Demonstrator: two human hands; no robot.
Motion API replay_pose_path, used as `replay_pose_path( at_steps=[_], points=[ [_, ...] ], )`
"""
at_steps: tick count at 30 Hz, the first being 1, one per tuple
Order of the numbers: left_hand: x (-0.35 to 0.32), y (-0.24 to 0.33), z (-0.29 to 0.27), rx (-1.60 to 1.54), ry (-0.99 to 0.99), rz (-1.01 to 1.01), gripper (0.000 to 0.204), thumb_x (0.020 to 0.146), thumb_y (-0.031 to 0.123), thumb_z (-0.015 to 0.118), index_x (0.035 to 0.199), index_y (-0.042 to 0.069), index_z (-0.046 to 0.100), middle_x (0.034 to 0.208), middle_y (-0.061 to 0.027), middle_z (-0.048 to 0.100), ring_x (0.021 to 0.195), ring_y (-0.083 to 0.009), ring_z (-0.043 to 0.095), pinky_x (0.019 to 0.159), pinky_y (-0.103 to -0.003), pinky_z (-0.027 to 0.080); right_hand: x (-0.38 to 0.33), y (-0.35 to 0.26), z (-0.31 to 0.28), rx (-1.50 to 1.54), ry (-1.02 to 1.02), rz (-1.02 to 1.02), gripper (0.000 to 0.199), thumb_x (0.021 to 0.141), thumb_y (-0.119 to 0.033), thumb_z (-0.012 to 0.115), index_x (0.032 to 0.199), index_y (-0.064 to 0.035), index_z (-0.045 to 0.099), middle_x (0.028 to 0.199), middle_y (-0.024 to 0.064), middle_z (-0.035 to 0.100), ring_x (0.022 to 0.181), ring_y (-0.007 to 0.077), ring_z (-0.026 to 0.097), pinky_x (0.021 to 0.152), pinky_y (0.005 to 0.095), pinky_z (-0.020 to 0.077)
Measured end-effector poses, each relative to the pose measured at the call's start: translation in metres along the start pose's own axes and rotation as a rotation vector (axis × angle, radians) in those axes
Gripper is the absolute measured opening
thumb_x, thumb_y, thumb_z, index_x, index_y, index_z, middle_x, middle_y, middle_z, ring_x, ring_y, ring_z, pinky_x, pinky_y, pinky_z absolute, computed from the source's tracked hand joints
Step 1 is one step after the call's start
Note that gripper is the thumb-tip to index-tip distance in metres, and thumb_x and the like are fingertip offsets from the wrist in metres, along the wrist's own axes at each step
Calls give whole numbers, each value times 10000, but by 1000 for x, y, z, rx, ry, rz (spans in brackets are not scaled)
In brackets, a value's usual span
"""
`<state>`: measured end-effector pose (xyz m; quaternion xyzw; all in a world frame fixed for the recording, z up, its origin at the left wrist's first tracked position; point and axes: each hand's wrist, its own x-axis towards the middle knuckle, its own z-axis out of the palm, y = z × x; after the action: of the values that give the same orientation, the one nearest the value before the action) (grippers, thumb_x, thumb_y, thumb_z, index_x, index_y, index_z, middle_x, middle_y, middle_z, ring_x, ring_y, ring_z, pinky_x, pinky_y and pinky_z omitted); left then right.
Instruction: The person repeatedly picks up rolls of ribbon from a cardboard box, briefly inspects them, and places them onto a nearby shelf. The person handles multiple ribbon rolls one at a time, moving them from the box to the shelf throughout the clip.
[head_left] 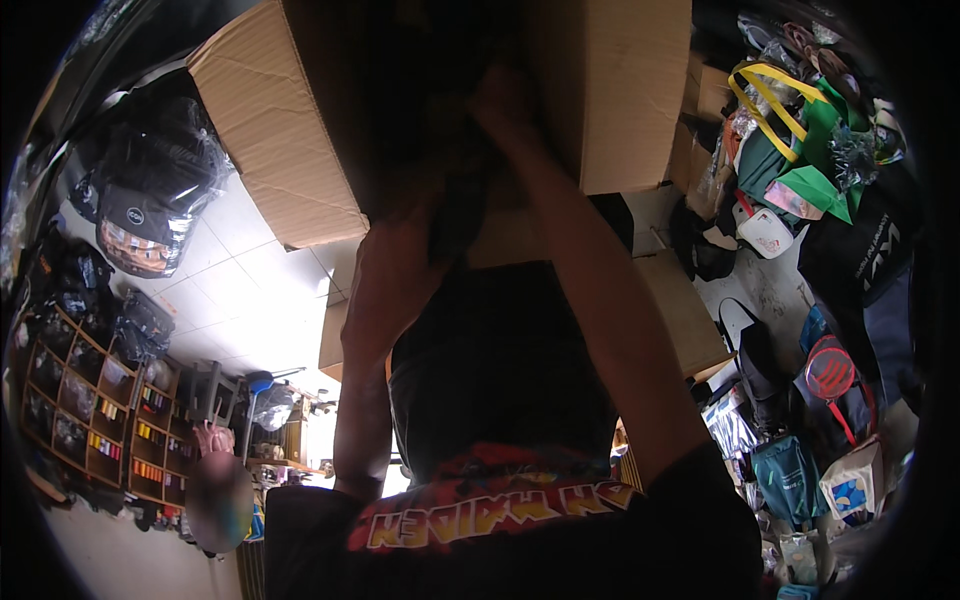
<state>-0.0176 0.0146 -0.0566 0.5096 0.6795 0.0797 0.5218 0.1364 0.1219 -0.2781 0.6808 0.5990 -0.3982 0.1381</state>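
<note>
A large open cardboard box (630,100) stands in front of me, its inside in deep shadow. My right hand (503,97) reaches far into it; darkness hides the fingers and whatever they touch. Lower down, at the near side of the box, my left hand (405,240) is bent inward and looks closed around a dark, strip-like piece (460,212), whose kind I cannot make out. A box flap (275,130) spreads out beyond the left hand.
At left are a plastic-wrapped black bag (155,190) and a wooden cubbyhole shelf (100,410) with coloured spools. On the right lie a green bag with yellow handles (815,125), a red racket (830,370) and a teal bag (787,478). Another cardboard box (680,310) stands beside my right forearm.
</note>
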Motion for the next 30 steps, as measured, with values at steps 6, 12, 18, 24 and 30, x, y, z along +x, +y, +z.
replay_pose_path(
  at_steps=[6, 12, 18, 24, 30],
  points=[
    [2, -5, 0, 188, 88, 11, 466, 778, 30, 678, 1234, 10, 582, 1005, -246, 659, 936, -413, 652, 776, -503, 533, -129, -38, -113, 412, 331, -308, 662, 699, -157, 841, 1293, -21, 582, 1125, 161, 696, 1077, 268, 674, 945, 376, 532],
    [37, -6, 7, 271, 105, 78, 537, 743, -19, 638, 1269, 71, 588, 1043, -212, 661, 964, -389, 654, 823, -481, 533, -231, -48, -186, 661, 406, -531, 775, 669, 36, 819, 1374, -20, 503, 1203, 139, 649, 1099, 211, 647, 931, 322, 523],
    [40, -9, -2, 241, 197, 258, 509, 786, -24, 599, 1284, 75, 573, 1197, -211, 616, 1095, -405, 602, 921, -491, 508, -262, -67, -211, 912, 396, -631, 743, 672, 57, 779, 1363, 1, 509, 1198, 129, 633, 1100, 189, 626, 949, 324, 511],
    [-4, 34, -57, -44, 294, 432, 538, 880, 114, 677, 1382, 69, 490, 1313, -187, 564, 1209, -335, 576, 1040, -421, 453, -253, -43, -201, 945, 137, -461, 821, 632, 112, 654, 1413, -32, 448, 1161, 115, 633, 1114, 202, 614, 972, 308, 495],
    [-1, 83, -84, -594, -202, 418, 522, 880, 228, 748, 1321, 30, 551, 1229, -141, 628, 1133, -231, 615, 943, -357, 509, -254, -50, -189, 1093, 57, -601, 815, 628, 132, 619, 1403, -45, 440, 1269, 104, 579, 1188, 194, 566, 1002, 325, 481]
  ],
)
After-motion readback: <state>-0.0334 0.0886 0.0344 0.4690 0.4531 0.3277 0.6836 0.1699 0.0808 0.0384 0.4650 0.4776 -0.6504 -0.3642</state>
